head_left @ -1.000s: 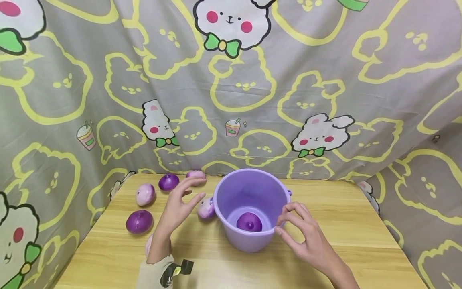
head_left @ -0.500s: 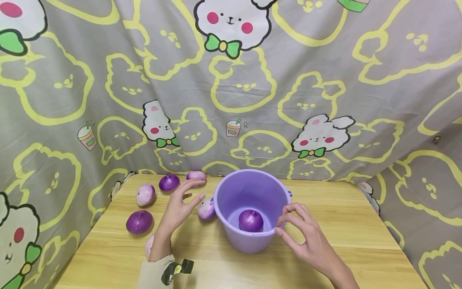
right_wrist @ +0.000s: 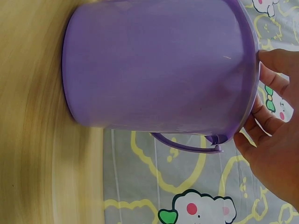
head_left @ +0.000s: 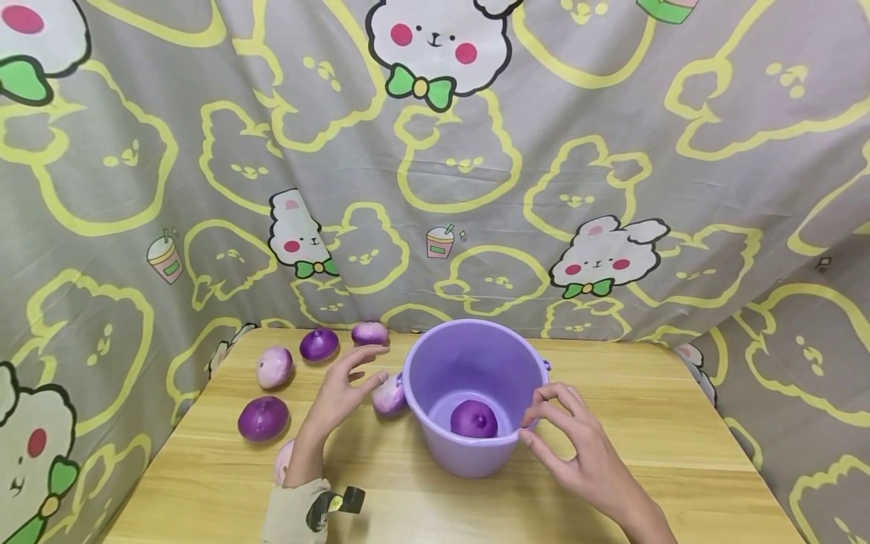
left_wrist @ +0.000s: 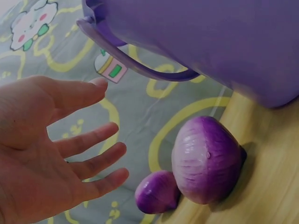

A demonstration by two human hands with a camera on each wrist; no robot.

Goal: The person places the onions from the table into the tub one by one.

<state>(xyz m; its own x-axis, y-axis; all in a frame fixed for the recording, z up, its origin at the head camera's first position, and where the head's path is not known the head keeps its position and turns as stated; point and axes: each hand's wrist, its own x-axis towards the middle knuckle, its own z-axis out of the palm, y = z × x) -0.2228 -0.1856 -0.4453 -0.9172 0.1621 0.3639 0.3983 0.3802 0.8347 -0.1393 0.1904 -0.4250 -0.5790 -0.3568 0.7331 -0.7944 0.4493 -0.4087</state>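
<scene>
A purple bucket (head_left: 469, 459) stands upright on the table with one purple onion (head_left: 472, 419) lying on its bottom. My right hand (head_left: 578, 449) pinches the bucket's right rim, thumb outside; the right wrist view shows its fingertips right at the edge. My left hand (head_left: 337, 400) hovers left of the bucket, fingers spread and holding nothing. Close by its fingertips, a pale-and-purple onion (head_left: 388, 398) rests against the bucket's left side. In the left wrist view this onion (left_wrist: 205, 161) looks large, with a smaller onion (left_wrist: 158, 192) behind it.
Several onions lie on the left of the table: a dark one (head_left: 263, 418), a pale one (head_left: 275, 367), another dark one (head_left: 319, 344) and one at the back edge (head_left: 370, 333). My left forearm partly hides a pale onion (head_left: 284, 459). A patterned curtain (head_left: 469, 151) surrounds the table.
The onion inside the bucket has rocked, its tip turning upward and then over to the right. My left hand has dipped slightly. My right hand stays at the rim.
</scene>
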